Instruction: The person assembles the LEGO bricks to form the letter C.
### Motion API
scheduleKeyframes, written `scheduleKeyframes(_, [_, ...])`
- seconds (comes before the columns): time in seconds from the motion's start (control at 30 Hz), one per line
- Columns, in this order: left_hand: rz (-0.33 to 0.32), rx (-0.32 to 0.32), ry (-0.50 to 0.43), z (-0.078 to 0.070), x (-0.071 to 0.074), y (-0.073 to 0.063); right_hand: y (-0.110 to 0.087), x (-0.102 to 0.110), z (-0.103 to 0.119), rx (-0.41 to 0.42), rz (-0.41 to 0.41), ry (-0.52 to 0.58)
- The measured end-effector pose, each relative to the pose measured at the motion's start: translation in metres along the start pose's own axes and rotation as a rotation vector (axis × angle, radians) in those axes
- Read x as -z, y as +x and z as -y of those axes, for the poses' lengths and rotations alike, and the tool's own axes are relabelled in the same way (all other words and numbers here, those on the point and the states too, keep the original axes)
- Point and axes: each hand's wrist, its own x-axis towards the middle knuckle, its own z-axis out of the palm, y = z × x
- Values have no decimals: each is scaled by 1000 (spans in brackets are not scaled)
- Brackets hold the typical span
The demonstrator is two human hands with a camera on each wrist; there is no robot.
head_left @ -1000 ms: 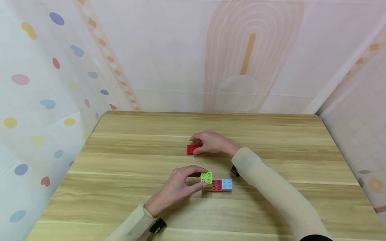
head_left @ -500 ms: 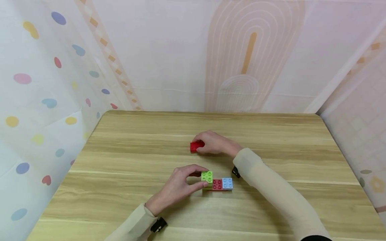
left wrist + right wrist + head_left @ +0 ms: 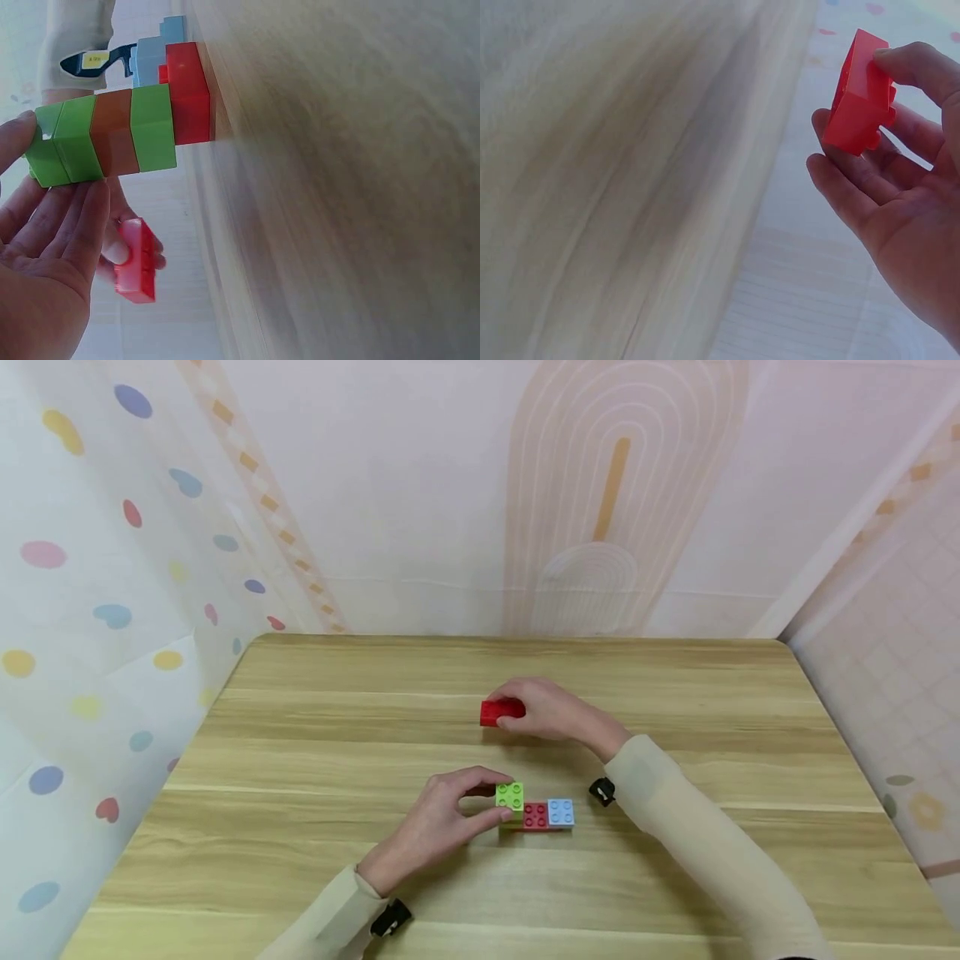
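On the wooden table (image 3: 300, 827), at the left of the work, a green brick stack (image 3: 510, 796) is pinched between the thumb and fingers of the left hand (image 3: 431, 827). The stack stands on the left end of a flat red brick (image 3: 536, 816), with a light-blue brick (image 3: 561, 812) seated on that brick's right end. Farther back and to the right, a loose red brick (image 3: 501, 712) is gripped by the curled fingertips of the right hand (image 3: 555, 710) and is held clear of the tabletop.
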Motion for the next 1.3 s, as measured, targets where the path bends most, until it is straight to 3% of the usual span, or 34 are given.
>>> scheduleKeyframes(0.53, [0,9,-4,-1,-3,1,-40,9,7,45,-144,26])
scheduleKeyframes(1.3, [-24,-38,-6,4,-3,3,-76,12,22,99,-191,29])
